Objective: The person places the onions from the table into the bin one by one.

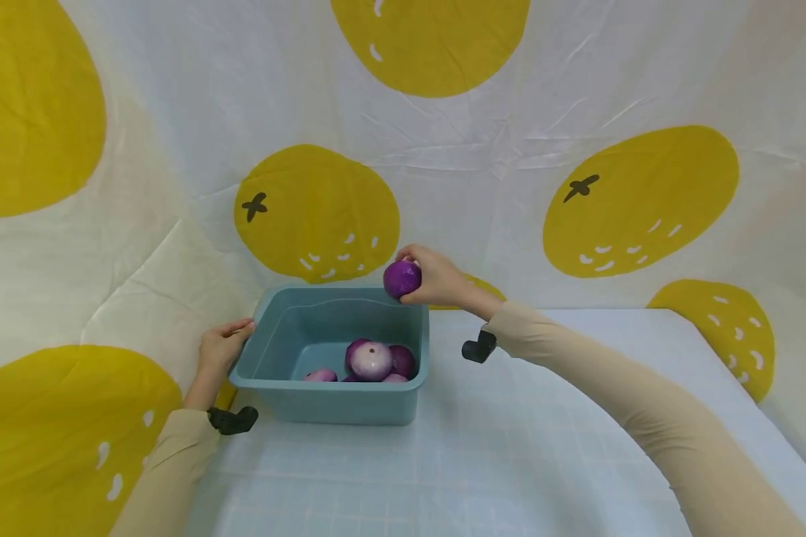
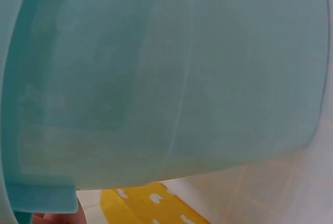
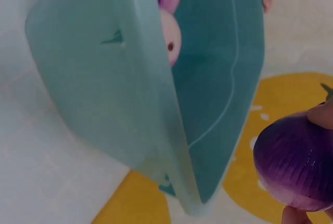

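My right hand [image 1: 438, 277] grips a purple onion [image 1: 401, 280], fingers over its top and thumb beneath. It is held in the air by the back right corner of a teal plastic basin [image 1: 339, 403]; the right wrist view shows the onion [image 3: 294, 164] beside the basin's rim. My left hand [image 1: 222, 347] holds the basin's left rim, with its fingertips [image 2: 65, 219] partly hidden under the rim in the left wrist view. Inside the basin, a pale onion [image 1: 372, 362] sits among several purple ones at the right, and a pinkish onion [image 1: 320, 375] lies near the front wall.
The basin stands on a table with a pale checked cloth [image 1: 510, 455]. A white curtain [image 1: 470, 179] printed with large yellow fruit hangs close behind the basin and along the left side.
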`<act>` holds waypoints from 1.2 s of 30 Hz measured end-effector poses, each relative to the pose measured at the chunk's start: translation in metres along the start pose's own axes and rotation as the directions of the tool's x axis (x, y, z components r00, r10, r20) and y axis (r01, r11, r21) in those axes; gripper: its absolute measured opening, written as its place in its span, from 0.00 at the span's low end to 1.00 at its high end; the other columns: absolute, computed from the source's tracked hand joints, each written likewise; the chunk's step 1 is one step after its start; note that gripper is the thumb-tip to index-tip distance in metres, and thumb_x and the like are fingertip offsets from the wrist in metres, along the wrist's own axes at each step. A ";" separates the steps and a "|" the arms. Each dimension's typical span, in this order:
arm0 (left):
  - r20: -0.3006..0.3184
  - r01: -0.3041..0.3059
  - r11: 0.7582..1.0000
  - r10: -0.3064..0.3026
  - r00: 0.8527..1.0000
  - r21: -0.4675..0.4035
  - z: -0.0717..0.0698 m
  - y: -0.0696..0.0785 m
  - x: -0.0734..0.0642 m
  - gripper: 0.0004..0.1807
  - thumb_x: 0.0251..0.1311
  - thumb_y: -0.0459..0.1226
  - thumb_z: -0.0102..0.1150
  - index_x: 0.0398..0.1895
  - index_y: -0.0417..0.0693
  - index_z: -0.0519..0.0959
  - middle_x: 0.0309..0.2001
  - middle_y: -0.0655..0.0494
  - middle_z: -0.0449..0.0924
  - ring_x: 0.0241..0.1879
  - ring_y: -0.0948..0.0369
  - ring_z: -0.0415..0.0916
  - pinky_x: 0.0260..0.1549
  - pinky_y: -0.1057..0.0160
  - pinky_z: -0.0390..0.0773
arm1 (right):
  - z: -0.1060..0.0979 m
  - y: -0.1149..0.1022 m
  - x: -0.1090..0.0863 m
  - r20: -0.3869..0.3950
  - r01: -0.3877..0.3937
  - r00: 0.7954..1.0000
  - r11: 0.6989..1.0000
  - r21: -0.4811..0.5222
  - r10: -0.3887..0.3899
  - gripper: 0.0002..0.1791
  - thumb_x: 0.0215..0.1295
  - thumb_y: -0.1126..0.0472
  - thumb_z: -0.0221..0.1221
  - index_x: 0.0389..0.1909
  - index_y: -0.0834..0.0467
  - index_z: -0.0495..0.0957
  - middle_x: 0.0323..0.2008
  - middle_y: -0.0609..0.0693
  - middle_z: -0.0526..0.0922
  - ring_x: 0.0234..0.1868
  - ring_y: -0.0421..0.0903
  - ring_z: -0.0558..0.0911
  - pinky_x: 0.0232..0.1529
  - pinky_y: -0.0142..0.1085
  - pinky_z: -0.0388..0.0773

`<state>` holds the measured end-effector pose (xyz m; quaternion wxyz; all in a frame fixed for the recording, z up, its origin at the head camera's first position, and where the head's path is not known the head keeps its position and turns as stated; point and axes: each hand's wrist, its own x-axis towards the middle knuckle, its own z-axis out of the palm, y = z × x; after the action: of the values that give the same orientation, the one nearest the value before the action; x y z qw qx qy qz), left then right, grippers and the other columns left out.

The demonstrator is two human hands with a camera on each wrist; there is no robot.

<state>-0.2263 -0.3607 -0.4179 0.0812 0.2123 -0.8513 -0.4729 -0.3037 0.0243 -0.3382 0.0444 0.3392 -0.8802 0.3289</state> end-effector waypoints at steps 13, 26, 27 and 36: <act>-0.007 0.030 0.999 -0.030 1.000 -0.020 0.000 0.000 -0.001 0.28 0.65 0.47 0.56 0.61 0.37 0.74 0.63 0.36 0.70 0.64 0.44 0.67 0.64 0.49 0.64 | 0.045 -0.013 0.021 0.093 -0.073 0.994 0.991 0.112 0.063 0.37 0.46 0.56 0.73 0.58 0.59 0.67 0.54 0.56 0.77 0.51 0.50 0.79 0.52 0.37 0.80; -0.014 0.042 0.999 -0.042 0.999 -0.025 0.005 -0.003 0.000 0.27 0.65 0.47 0.56 0.60 0.35 0.74 0.61 0.37 0.73 0.60 0.46 0.70 0.59 0.52 0.68 | 0.071 -0.016 0.045 0.176 -0.130 0.978 0.987 0.097 0.112 0.36 0.51 0.53 0.70 0.58 0.59 0.67 0.56 0.58 0.78 0.51 0.50 0.81 0.51 0.34 0.80; -0.016 0.044 0.999 -0.044 0.999 -0.025 0.005 -0.003 0.000 0.27 0.65 0.47 0.56 0.60 0.36 0.75 0.61 0.37 0.74 0.60 0.46 0.70 0.59 0.52 0.68 | 0.073 -0.017 0.047 0.179 -0.138 0.977 0.985 0.102 0.118 0.36 0.51 0.53 0.70 0.58 0.59 0.67 0.56 0.58 0.78 0.51 0.50 0.81 0.51 0.34 0.80; -0.026 0.017 1.000 -0.017 1.000 -0.002 0.004 0.001 0.002 0.26 0.65 0.46 0.55 0.60 0.36 0.75 0.60 0.36 0.73 0.59 0.45 0.71 0.55 0.54 0.71 | 0.088 -0.022 0.060 0.223 -0.220 0.956 0.967 0.129 0.188 0.36 0.51 0.50 0.70 0.58 0.60 0.68 0.53 0.59 0.80 0.50 0.51 0.81 0.46 0.33 0.81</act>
<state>-0.2294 -0.3581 -0.4197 0.0884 0.2258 -0.8479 -0.4714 -0.3231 -0.0754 -0.3767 -0.1087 0.2812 -0.8827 0.3605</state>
